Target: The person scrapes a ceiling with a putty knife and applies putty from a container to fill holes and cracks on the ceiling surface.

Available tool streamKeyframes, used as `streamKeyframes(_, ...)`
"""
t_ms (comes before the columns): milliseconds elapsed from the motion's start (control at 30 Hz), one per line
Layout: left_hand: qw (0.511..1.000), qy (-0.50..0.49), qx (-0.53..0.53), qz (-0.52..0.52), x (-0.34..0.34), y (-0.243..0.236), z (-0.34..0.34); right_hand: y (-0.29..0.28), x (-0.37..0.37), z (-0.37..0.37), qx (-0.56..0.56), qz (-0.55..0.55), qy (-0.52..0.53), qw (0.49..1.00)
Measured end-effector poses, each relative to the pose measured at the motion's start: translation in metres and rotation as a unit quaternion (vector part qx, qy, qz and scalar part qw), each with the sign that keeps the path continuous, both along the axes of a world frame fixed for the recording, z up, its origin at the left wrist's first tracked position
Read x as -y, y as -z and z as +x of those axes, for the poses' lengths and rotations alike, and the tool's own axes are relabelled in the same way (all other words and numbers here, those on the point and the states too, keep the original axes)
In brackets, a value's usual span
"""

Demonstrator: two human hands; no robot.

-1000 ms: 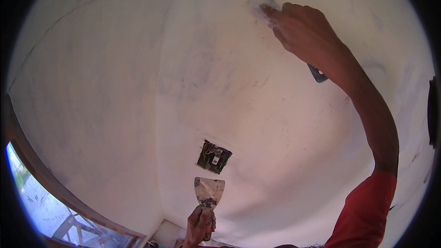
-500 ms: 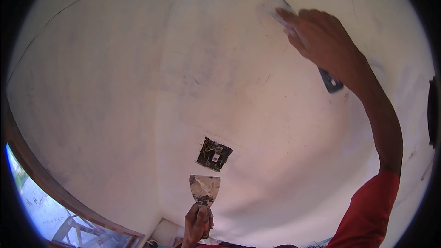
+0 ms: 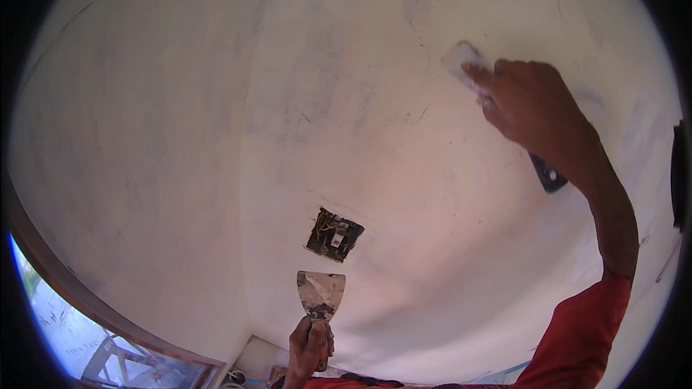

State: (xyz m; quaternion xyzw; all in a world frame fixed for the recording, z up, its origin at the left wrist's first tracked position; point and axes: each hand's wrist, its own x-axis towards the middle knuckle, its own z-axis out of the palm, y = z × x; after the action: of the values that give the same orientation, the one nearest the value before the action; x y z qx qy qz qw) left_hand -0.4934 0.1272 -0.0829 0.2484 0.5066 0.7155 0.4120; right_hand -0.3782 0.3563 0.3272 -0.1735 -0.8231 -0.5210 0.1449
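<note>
My right hand (image 3: 530, 104) is closed round a putty knife (image 3: 463, 59) with a dark handle end (image 3: 549, 174) showing below the palm. Its pale, putty-smeared blade lies against the whitish wall (image 3: 389, 166), high on the right, with a finger pressed along it. Low in the middle, my left hand (image 3: 308, 346) grips a wide scraper (image 3: 321, 294) by its reddish handle. That blade points up and carries light and dark smears of filler. Thin cracks and grey patches mark the wall between the two hands.
A square opening (image 3: 334, 235) with wires and a small white fitting sits in the wall just above the scraper. At lower left a brown frame (image 3: 94, 313) borders a bright opening, with a trestle-like stand (image 3: 119, 360) beyond. A dark object (image 3: 678, 176) is at the right edge.
My right hand has moved down and to the right across the wall with the putty knife. The left hand and its scraper have hardly moved.
</note>
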Motion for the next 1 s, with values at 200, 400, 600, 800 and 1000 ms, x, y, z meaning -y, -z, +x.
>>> streamKeyframes(200,1.000,0.004,-0.007,0.012,-0.001,-0.001,-0.002,-0.021,-0.034,-0.004,0.009,0.011,-0.074,0.997)
streamKeyframes(400,1.000,-0.011,-0.004,0.006,-0.003,-0.001,0.003,0.003,-0.059,0.001,0.057,0.041,-0.123,0.990)
streamKeyframes(600,0.998,0.034,-0.016,0.051,-0.003,0.016,-0.007,0.035,-0.036,0.022,0.057,0.030,-0.040,0.997)
streamKeyframes(800,1.000,-0.013,-0.015,0.011,-0.001,0.008,0.001,0.053,-0.029,0.038,-0.019,-0.089,-0.026,0.996)
streamKeyframes(1000,1.000,0.023,0.002,0.014,-0.003,0.005,-0.004,0.049,-0.029,-0.026,-0.071,-0.029,-0.041,0.996)
